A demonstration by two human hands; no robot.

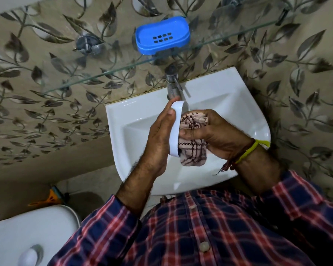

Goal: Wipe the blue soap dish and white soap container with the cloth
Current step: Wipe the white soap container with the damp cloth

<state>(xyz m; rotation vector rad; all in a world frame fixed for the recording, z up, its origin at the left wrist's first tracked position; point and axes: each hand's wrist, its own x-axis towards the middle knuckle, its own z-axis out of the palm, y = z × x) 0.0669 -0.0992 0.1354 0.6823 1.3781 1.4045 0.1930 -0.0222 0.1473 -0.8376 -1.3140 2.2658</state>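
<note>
The left hand (161,135) gripped the white soap container (175,129), long axis running away from the body; the right hand (215,133) pressed the cloth (192,148) against it. The blue soap dish (162,35) sat beyond both hands on the glass shelf (69,81).

Dim, even light; wide-angle bending at edges, corners perhaps slightly soft.
</note>
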